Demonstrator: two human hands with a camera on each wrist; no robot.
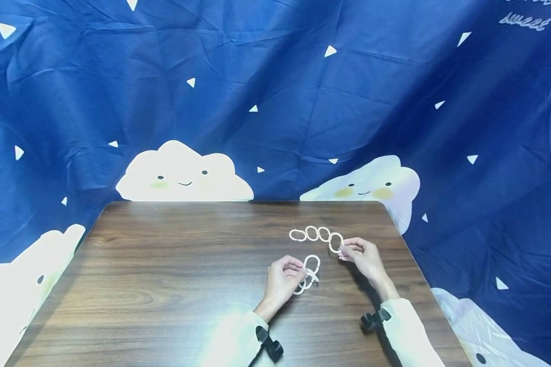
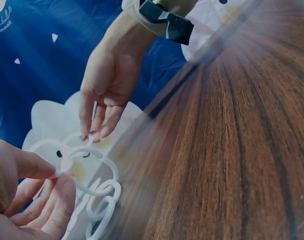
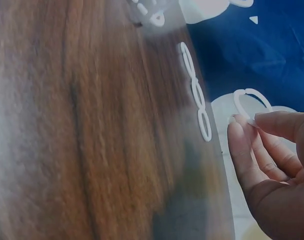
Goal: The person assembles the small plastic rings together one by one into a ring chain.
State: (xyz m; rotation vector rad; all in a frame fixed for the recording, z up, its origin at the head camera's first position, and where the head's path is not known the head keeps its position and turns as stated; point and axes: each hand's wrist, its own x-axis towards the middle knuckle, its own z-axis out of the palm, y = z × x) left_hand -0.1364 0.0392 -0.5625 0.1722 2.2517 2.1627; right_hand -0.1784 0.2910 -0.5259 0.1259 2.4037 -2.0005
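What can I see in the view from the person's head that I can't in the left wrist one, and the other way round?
Only the head view shows the black device on the person's left wrist and the left sleeve.

Only the left wrist view shows the palm side of the right hand; from the head you see its back.

Both show the two hands, the left hand pinching white rings, the wooden table and the blue curtain.

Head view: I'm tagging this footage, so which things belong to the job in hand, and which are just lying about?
Apparently in the job:
cluster of white rings in the left grip
single white ring in the right grip
row of three white rings

Just around it:
wooden table
blue cloud-print curtain
wrist cameras
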